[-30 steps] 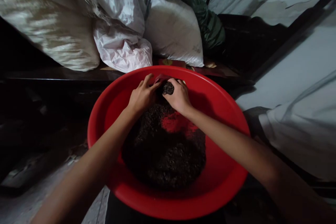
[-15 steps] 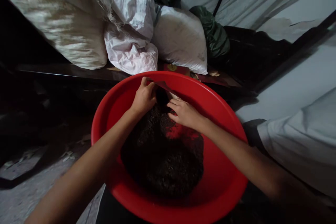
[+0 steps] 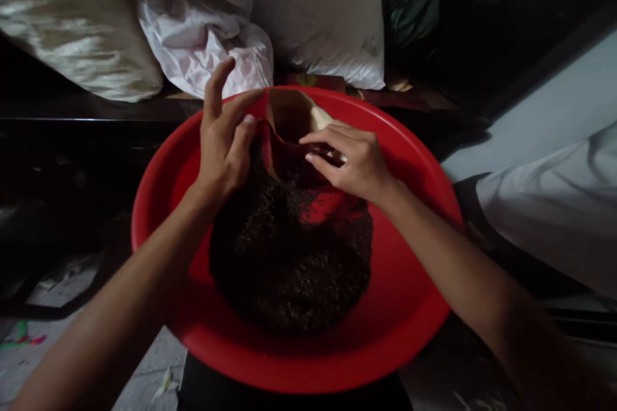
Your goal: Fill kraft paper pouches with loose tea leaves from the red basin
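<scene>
A large red basin (image 3: 409,308) holds a heap of dark, loose, dry material (image 3: 299,276). At its far side an open paper bag (image 3: 292,109), brown inside with a dark red outer face, leans with its mouth up. My left hand (image 3: 224,135) is at the bag's left edge, index finger raised, fingers apart; whether its thumb touches the bag is unclear. My right hand (image 3: 354,157) pinches the right edge of the bag's mouth between thumb and fingers.
Beyond the basin, a white plastic sack (image 3: 207,45), a full pale sack (image 3: 318,19), a beige sack (image 3: 72,32) and a dark green bag (image 3: 407,0) rest on a dark ledge (image 3: 72,109). White cloth (image 3: 554,205) hangs at right. Scraps lie on the floor.
The view has shifted, and the basin appears higher and nearer. The bag's mouth now shows wider and more upright. My left hand has opened, its index finger lifted; my right hand still grips the bag's edge.
</scene>
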The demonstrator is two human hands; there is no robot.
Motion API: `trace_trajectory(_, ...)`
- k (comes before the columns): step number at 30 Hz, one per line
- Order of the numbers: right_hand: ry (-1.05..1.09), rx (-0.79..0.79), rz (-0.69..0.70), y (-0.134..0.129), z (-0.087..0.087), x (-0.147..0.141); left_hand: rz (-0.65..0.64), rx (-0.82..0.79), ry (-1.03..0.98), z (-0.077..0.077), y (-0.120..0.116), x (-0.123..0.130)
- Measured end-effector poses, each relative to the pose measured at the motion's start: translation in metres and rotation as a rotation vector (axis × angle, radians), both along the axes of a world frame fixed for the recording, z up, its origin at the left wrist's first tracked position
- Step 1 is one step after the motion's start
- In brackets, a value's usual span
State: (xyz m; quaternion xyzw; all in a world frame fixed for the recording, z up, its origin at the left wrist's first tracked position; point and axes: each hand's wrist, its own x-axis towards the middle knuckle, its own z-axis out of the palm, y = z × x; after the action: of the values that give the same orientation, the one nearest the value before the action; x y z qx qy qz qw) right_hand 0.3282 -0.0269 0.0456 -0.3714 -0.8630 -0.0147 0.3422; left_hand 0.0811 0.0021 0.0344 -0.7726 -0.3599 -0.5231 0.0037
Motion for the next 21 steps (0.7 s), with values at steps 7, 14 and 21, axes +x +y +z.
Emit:
trace_trajectory(7,-0.069,-0.077,0.043,0.003,-0.004,0.003,-0.152,-0.117,0.403,0.006,0.004,0.003)
trace_trajectory(14,-0.071,0.01,-0.097,0.016,-0.015,0.015,-0.333,-0.115,0.566,0.008,0.016,-0.002)
trace_trajectory(21,0.104,0.079,-0.262,0.002,-0.006,0.038,0.056,-0.144,0.486,0.001,0.015,-0.005)
